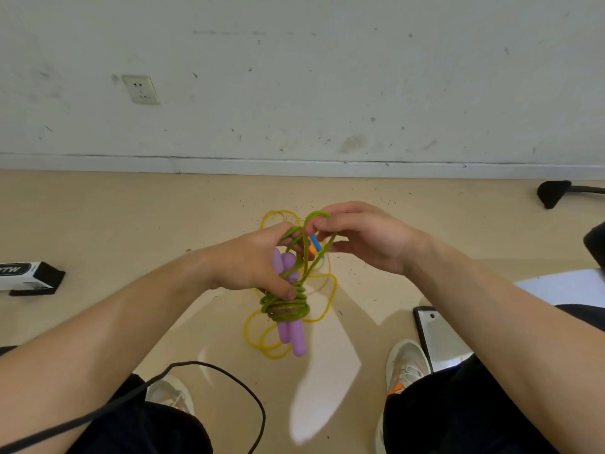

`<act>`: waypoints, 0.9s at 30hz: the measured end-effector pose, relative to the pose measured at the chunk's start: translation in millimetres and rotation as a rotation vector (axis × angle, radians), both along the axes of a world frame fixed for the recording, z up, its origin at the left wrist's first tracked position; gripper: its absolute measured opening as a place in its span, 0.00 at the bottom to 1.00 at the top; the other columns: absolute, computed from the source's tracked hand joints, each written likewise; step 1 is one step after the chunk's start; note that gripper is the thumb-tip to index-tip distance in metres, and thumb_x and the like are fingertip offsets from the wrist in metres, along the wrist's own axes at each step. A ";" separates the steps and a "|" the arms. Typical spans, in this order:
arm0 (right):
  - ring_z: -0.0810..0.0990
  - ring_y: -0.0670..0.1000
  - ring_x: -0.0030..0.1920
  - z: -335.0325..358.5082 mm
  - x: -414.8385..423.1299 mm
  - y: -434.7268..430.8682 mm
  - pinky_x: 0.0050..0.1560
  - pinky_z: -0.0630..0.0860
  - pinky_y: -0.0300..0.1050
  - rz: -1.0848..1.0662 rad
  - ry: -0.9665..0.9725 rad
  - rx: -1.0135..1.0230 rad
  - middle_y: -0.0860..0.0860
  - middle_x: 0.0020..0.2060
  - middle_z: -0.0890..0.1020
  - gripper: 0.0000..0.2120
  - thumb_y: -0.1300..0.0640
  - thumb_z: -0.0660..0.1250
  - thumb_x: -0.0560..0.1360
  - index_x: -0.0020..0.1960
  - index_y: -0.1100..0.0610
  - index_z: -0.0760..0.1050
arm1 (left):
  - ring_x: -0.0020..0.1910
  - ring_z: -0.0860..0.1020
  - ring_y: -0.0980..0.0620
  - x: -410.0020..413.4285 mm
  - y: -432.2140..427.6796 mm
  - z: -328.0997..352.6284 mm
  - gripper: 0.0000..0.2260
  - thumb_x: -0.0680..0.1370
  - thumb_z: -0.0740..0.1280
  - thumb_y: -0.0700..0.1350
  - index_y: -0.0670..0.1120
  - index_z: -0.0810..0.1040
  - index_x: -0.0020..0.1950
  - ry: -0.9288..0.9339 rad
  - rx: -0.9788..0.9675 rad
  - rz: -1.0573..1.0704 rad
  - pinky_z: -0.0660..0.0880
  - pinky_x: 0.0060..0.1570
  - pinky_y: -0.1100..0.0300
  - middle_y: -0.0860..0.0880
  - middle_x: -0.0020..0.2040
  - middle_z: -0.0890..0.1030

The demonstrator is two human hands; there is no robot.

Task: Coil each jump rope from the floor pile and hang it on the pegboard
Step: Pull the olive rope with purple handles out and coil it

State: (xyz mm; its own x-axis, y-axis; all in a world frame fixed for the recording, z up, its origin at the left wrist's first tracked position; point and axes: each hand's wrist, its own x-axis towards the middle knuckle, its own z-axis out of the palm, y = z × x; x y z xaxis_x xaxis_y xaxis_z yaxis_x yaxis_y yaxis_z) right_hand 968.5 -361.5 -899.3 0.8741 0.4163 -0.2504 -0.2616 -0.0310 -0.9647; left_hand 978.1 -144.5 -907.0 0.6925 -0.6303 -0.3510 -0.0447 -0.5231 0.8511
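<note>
A green jump rope [288, 306] with two purple handles [293, 335] is wound in several turns around those handles. My left hand [258, 260] grips the handles and the coil from the left, thumb pressed on the wraps. My right hand [363, 234] pinches a loose loop of the green rope above the bundle. Beneath it on the floor lies a yellow jump rope [322, 309] in loose loops, with a blue and orange handle [315, 245] partly hidden behind my hands. No pegboard is in view.
A white wall with a socket [140, 90] runs along the back. A black and white box [29, 278] lies on the left, a phone [437, 339] and white paper on the right, a black cable [226, 375] near my shoes, and a dark object [553, 191] at far right.
</note>
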 end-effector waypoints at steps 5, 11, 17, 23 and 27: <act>0.79 0.55 0.60 -1.9 1.3 -1.2 0.64 0.72 0.53 -0.069 0.114 0.313 0.60 0.60 0.81 0.19 0.56 0.54 0.77 0.52 0.62 0.82 | 0.49 0.81 0.54 1.3 1.5 4.3 0.29 0.65 0.78 0.32 0.51 0.73 0.60 0.021 -0.110 0.043 0.80 0.50 0.50 0.59 0.50 0.81; 0.81 0.52 0.50 -5.1 5.1 -4.0 0.59 0.75 0.49 -0.089 0.063 0.261 0.53 0.49 0.81 0.14 0.59 0.58 0.82 0.61 0.60 0.78 | 0.45 0.82 0.53 -2.3 -1.5 5.6 0.26 0.68 0.77 0.29 0.48 0.73 0.60 0.027 -0.139 0.148 0.80 0.46 0.52 0.56 0.50 0.80; 0.75 0.45 0.31 -9.9 5.1 5.6 0.38 0.74 0.38 -0.176 -0.026 0.081 0.51 0.40 0.82 0.08 0.63 0.64 0.80 0.48 0.59 0.82 | 0.53 0.83 0.49 -3.8 -6.5 4.8 0.31 0.62 0.78 0.41 0.52 0.72 0.61 -0.121 -0.133 0.247 0.81 0.54 0.49 0.57 0.59 0.80; 0.63 0.50 0.30 -14.9 7.9 17.1 0.32 0.58 0.43 -0.175 0.031 -0.013 0.52 0.29 0.73 0.18 0.58 0.56 0.84 0.36 0.57 0.71 | 0.51 0.83 0.46 -7.6 -12.9 2.5 0.29 0.61 0.79 0.43 0.54 0.72 0.59 -0.148 -0.093 0.284 0.80 0.52 0.46 0.52 0.56 0.82; 0.57 0.49 0.27 -14.6 6.5 23.5 0.32 0.54 0.45 -0.226 0.088 -0.041 0.50 0.25 0.67 0.18 0.60 0.53 0.84 0.35 0.55 0.64 | 0.49 0.84 0.44 -8.5 -16.0 5.0 0.26 0.65 0.79 0.37 0.51 0.73 0.58 -0.139 -0.107 0.309 0.80 0.49 0.47 0.50 0.53 0.83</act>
